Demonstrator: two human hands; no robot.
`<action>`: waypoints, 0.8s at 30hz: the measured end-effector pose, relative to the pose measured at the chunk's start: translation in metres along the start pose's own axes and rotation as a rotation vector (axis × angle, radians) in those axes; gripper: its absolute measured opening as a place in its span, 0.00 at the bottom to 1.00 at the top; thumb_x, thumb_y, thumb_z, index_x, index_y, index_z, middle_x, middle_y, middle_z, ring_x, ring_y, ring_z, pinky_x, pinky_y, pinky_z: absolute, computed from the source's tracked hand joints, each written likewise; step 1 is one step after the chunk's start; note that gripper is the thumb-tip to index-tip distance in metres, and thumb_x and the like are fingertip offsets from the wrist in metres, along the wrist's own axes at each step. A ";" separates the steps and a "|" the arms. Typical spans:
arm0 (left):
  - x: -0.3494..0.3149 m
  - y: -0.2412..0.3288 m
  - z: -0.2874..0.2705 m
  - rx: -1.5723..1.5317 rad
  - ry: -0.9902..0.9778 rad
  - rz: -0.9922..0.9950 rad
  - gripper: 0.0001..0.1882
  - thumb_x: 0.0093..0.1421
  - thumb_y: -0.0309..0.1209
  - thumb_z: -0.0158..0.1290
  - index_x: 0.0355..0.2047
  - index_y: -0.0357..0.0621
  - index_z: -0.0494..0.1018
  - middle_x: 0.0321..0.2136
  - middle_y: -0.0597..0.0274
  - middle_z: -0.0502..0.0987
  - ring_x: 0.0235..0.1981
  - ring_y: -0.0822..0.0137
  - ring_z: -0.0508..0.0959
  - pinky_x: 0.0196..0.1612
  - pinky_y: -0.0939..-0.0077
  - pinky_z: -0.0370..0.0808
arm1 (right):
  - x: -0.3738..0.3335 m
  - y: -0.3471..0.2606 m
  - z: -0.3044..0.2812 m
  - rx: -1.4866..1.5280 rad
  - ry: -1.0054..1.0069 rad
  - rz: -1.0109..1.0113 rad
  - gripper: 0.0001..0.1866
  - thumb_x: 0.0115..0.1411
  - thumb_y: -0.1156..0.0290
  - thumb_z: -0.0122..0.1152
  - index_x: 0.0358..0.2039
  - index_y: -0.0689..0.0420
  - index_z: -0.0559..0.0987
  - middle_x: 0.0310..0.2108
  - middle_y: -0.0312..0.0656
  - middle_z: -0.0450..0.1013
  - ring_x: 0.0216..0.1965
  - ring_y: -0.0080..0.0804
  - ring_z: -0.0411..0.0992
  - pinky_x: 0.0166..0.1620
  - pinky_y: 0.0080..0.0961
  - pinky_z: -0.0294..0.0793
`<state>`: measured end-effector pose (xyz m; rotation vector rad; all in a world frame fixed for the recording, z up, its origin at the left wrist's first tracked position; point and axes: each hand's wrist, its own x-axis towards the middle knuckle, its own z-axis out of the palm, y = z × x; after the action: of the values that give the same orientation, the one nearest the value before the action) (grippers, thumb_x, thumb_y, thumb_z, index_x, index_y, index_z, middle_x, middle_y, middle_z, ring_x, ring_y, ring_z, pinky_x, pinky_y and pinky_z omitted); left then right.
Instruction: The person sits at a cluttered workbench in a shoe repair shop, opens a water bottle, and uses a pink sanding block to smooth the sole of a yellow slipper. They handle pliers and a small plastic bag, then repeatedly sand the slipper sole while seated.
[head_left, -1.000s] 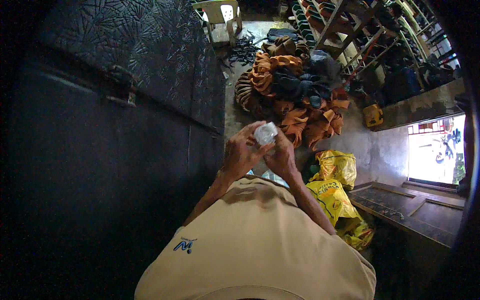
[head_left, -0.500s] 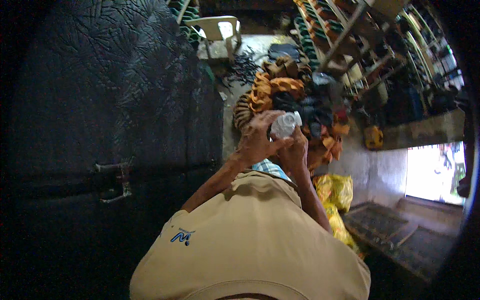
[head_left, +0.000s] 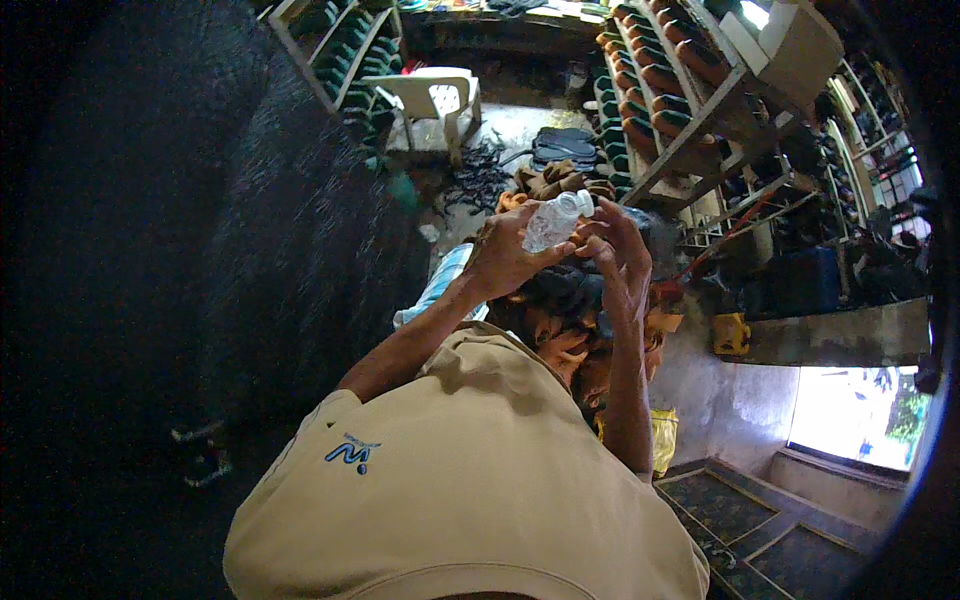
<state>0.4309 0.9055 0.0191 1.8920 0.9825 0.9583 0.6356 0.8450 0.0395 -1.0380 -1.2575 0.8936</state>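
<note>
I hold a small clear plastic bottle with a white cap up in front of me. My left hand is wrapped around the bottle's body from below. The fingertips of my right hand are at the bottle's cap end, curled against it. Both forearms rise from my beige shirt. Whether the cap is on tight or loose cannot be told.
A white plastic chair stands on the floor ahead, with a black bag beside it. Wooden racks of shoes line the right side. A dark wall fills the left. Orange-brown items, a yellow container and a bright window lie lower right.
Both hands have lifted the bottle higher and kept hold of it. The view has tilted up, bringing the chair and the racks into sight.
</note>
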 end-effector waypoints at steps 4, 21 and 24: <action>0.051 -0.018 0.000 -0.004 -0.031 0.012 0.32 0.63 0.40 0.75 0.61 0.37 0.78 0.49 0.53 0.88 0.46 0.67 0.89 0.51 0.64 0.88 | 0.068 -0.003 -0.014 -0.001 -0.030 0.015 0.24 0.76 0.69 0.64 0.70 0.61 0.78 0.56 0.44 0.79 0.42 0.22 0.79 0.41 0.22 0.80; 0.439 -0.242 -0.075 -0.126 -0.057 0.124 0.34 0.60 0.43 0.72 0.61 0.40 0.74 0.51 0.43 0.80 0.54 0.42 0.82 0.57 0.52 0.79 | 0.477 0.148 0.025 -0.254 0.011 0.006 0.15 0.76 0.73 0.63 0.59 0.66 0.85 0.48 0.37 0.78 0.38 0.18 0.76 0.41 0.18 0.77; 0.531 -0.279 -0.125 -0.099 -0.075 0.131 0.35 0.61 0.44 0.72 0.61 0.39 0.73 0.52 0.40 0.79 0.53 0.43 0.82 0.57 0.52 0.79 | 0.581 0.170 0.040 -0.143 0.007 0.139 0.15 0.75 0.76 0.65 0.59 0.68 0.84 0.52 0.40 0.78 0.41 0.22 0.79 0.43 0.21 0.83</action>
<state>0.4653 1.5147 -0.0361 1.9131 0.7603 0.9855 0.6670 1.4505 0.0542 -1.2529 -1.2698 0.9145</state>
